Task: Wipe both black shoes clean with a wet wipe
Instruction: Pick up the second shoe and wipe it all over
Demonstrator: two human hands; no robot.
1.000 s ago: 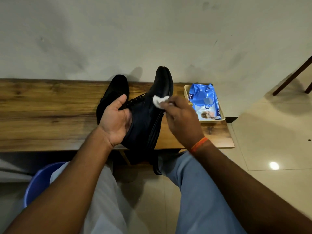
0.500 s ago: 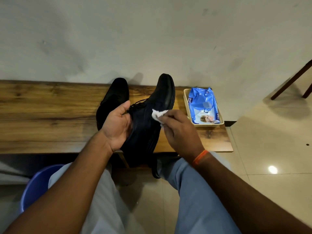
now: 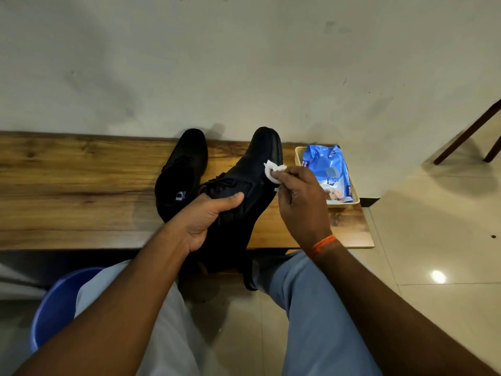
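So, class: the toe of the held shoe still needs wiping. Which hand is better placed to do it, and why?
The right hand: it already pinches the wet wipe against the held shoe just short of the toe, while the left hand is occupied gripping that shoe.

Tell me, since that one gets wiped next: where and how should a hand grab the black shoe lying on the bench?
Probably grip the second shoe at its heel collar, coming from the near bench edge. Its toe points at the wall and the open mouth faces up, so fingers can hook inside while the thumb clamps the outer back.
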